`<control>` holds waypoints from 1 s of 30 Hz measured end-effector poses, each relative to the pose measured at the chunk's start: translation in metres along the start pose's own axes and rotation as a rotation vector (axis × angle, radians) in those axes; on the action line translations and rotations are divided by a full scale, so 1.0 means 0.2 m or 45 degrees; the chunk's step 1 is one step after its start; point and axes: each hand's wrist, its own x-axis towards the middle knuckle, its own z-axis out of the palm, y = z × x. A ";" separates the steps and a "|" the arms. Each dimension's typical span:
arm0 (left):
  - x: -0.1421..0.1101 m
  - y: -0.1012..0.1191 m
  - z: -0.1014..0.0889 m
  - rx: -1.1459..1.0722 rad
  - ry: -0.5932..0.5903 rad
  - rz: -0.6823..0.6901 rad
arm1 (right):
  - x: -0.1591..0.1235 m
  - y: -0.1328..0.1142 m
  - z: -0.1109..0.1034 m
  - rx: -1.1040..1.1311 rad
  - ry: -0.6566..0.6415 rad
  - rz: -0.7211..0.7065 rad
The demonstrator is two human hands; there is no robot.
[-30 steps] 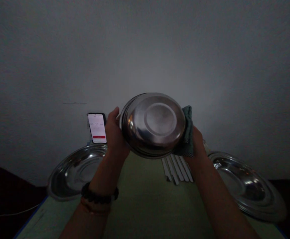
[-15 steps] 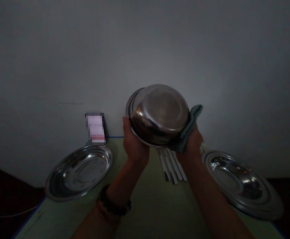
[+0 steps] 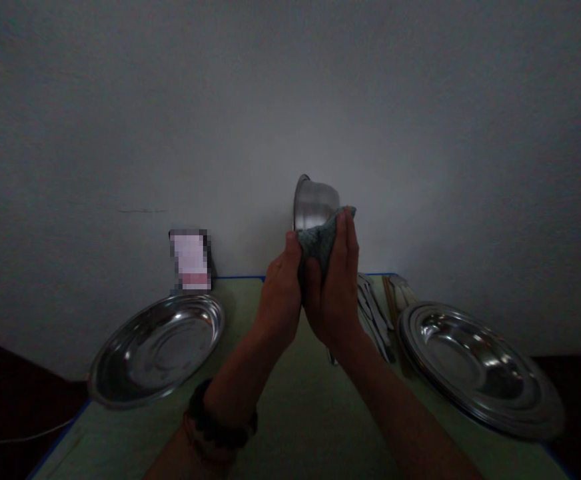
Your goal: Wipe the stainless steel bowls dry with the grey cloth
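A shiny metal bowl is held up above the table, turned on its side with its rim to the left and its base to the right. My left hand grips the rim from the left, thumb up along the edge. My right hand presses a grey-green cloth against the bowl's outer side, fingers closed over the cloth. The lower part of the bowl is hidden behind both hands and the cloth.
A wide metal basin rests on the left of the green table; stacked metal basins are at right. Several pieces of cutlery lie behind my right arm. A blurred phone-like object leans against the wall.
The bowl has turned from showing its base to standing edge-on. My right hand with the cloth has moved left, close to my left hand, uncovering more cutlery.
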 end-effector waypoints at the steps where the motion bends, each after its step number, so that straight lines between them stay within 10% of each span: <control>1: 0.00 0.02 0.00 0.122 -0.022 0.048 | 0.01 0.00 -0.01 -0.021 -0.014 -0.042; 10: -0.05 0.05 0.01 0.737 -0.202 0.289 | 0.12 0.06 -0.13 0.149 -0.127 0.153; 18: 0.00 0.08 -0.04 0.590 -0.079 0.217 | 0.13 0.01 -0.13 0.157 -0.210 0.022; 24: 0.04 0.13 -0.10 0.564 -0.257 0.203 | 0.15 0.12 -0.16 0.268 -0.095 0.199; 30: 0.07 0.19 -0.11 0.222 0.095 0.083 | 0.12 0.20 -0.12 0.430 -0.043 0.512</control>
